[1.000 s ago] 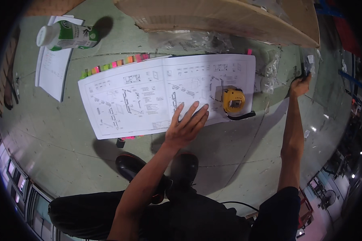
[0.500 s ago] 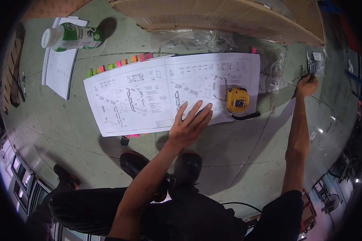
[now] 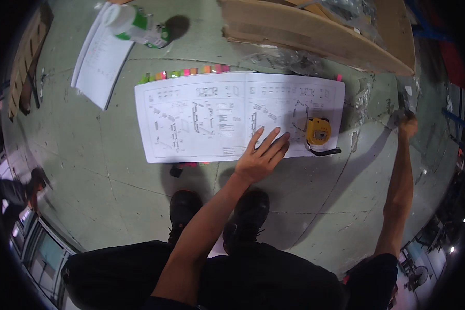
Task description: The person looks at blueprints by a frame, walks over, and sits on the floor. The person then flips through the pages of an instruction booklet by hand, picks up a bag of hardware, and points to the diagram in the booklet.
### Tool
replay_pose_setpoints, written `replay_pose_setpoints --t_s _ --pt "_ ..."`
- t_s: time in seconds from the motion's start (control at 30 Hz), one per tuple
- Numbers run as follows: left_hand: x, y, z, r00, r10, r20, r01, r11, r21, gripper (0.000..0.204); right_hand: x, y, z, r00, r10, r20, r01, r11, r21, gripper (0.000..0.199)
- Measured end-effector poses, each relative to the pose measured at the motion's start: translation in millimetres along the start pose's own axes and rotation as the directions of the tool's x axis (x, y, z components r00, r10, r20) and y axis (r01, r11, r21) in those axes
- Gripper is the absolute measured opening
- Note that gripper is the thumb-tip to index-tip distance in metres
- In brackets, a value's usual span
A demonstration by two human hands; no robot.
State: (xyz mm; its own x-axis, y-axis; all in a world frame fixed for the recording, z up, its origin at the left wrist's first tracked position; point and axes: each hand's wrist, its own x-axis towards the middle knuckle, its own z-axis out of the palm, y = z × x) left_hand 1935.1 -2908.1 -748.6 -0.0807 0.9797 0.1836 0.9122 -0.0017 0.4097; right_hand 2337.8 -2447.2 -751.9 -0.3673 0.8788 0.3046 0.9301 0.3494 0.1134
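My instruction sheet (image 3: 212, 116) is white with fine black line drawings, and a row of pink, green, yellow and orange tabs (image 3: 183, 73) edges its far side. The tape measure (image 3: 319, 130) on it is yellow with a black strap. The bottle (image 3: 137, 26) is white and green, on white papers (image 3: 99, 64). The floor (image 3: 88, 155) is pale grey-green. The cardboard (image 3: 315, 28) is brown. My shoes (image 3: 245, 212) are black.

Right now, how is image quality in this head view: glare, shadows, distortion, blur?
Head view: heavy fisheye bending and a black rim; the instruction sheet is evenly lit and sharp, the left hand on it casts a soft shadow on the floor; the right hand near the rim is dim and slightly blurred.
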Motion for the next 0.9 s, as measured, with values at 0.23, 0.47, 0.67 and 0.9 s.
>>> replay_pose_setpoints --t_s 0.23,0.47,0.67,0.9 --pt "4 2 -11 0.994 0.043 0.099 -0.019 0.972 -0.233 0.040 57 68 -150 0.948 -0.059 -0.312 0.012 0.989 -0.150 0.038" --pt "-56 -64 -140 0.566 0.481 0.669 -0.072 0.838 -0.542 0.036 -19 -23 -284 0.962 0.014 -0.274 0.021 0.992 0.123 0.036" --pt "-173 -94 -242 0.252 0.377 0.891 0.407 0.794 -0.451 0.033 -118 -141 -369 0.970 0.039 -0.238 0.008 0.981 0.193 0.027" --pt "-222 -52 -180 0.804 0.178 0.568 0.469 0.399 -0.788 0.027 -212 -270 -408 0.906 -0.267 0.328 0.114 0.900 0.420 0.011"
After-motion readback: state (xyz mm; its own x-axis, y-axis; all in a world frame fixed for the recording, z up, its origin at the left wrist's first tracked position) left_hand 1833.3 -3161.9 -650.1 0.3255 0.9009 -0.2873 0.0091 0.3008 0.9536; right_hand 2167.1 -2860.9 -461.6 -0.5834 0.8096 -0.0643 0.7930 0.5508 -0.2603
